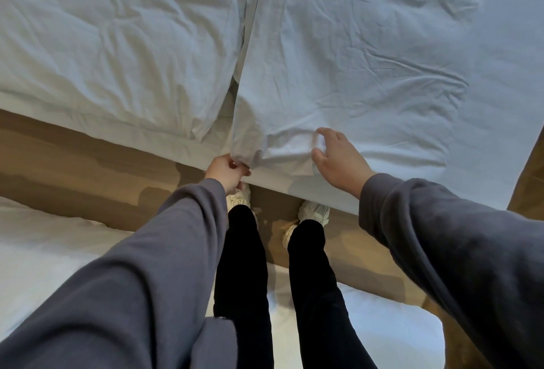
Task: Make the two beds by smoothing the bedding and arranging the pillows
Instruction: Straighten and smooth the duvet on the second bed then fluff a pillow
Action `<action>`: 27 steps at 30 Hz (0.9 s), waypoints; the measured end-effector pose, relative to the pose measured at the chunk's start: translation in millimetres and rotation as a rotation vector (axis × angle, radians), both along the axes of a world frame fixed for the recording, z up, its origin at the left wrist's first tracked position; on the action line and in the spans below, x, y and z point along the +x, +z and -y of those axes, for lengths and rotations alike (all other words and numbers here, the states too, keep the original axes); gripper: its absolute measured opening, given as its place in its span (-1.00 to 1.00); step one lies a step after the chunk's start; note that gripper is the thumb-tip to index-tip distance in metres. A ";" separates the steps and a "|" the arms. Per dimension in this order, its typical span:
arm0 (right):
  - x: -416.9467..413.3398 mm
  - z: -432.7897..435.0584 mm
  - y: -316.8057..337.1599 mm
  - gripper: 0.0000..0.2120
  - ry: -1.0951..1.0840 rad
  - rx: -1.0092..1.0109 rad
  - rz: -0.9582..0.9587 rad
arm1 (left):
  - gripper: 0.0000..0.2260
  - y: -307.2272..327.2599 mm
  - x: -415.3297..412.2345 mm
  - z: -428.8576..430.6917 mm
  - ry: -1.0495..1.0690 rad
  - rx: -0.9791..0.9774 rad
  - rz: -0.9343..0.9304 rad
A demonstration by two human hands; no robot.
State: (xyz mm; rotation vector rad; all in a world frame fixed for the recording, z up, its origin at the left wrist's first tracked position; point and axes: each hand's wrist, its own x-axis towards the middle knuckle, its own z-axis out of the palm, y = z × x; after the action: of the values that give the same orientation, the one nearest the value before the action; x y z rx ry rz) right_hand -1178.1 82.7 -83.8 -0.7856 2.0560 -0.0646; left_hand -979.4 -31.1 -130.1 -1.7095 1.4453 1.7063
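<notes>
A bed with white bedding fills the top of the head view. A wrinkled white duvet (pixel 353 53) covers its right part, and its near edge bunches at the mattress side. My left hand (pixel 226 172) is closed on the duvet's near corner. My right hand (pixel 335 159) pinches a fold of the same edge between thumb and fingers. A rumpled white pillow (pixel 112 44) lies to the left of the duvet. A bare fitted sheet (pixel 506 80) shows at the far right.
I stand in a narrow brown carpeted aisle (pixel 88 168) between the beds, my white shoes (pixel 313 211) against the bed's side. The second bed's white bedding (pixel 41 256) lies behind my legs at bottom left and bottom right.
</notes>
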 end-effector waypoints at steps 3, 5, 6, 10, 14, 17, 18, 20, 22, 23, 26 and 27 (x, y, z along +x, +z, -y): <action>2.3 0.6 2.6 -0.52 -0.015 -0.001 0.010 | -0.88 9.9 28.2 10.7 -0.219 -0.356 0.077; 4.3 -0.5 3.9 -0.53 -0.011 -0.017 0.011 | -0.81 16.3 49.0 17.9 -0.296 -0.497 0.112; 5.0 -1.7 3.5 -0.54 -0.006 -0.022 0.007 | -0.81 16.8 53.7 20.1 -0.294 -0.513 0.110; 3.4 -4.8 -1.0 -0.58 -0.022 -0.008 -0.029 | -0.87 9.4 38.7 25.1 -0.307 -0.611 -0.040; 1.6 -6.7 -7.7 -0.60 -0.072 -0.025 -0.036 | -0.82 17.1 27.1 30.7 -0.240 -0.660 -0.276; 0.6 -7.1 -10.5 -0.60 -0.068 -0.041 -0.049 | -0.88 14.5 38.8 32.6 -0.356 -0.562 -0.117; 0.5 -7.4 -10.7 -0.59 -0.058 -0.037 -0.044 | -0.88 9.3 49.5 35.8 -0.420 -0.531 0.012; 0.6 -7.4 -11.8 -0.56 -0.041 -0.022 -0.015 | -0.84 3.9 70.8 46.7 -0.394 -0.477 0.251; 0.1 -7.7 -14.5 -0.56 -0.042 -0.016 -0.014 | -0.81 10.6 76.6 55.8 -0.323 -0.462 0.331; 0.0 -8.3 -15.9 -0.56 -0.041 -0.019 -0.029 | -0.80 17.0 71.4 56.4 -0.328 -0.471 0.313; 3.1 -10.8 -20.0 -0.53 0.001 -0.023 -0.101 | -0.86 41.7 33.6 48.8 -0.339 -0.602 0.123; 4.9 -11.6 -21.2 -0.51 0.014 -0.013 -0.127 | -0.89 49.7 17.7 43.2 -0.344 -0.702 0.039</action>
State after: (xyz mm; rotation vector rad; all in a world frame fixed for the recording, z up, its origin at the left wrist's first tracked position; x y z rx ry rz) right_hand -1173.2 94.2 -105.0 -0.8311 2.1715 -0.0202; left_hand -961.7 -74.3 -80.4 -1.6273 2.3378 1.0348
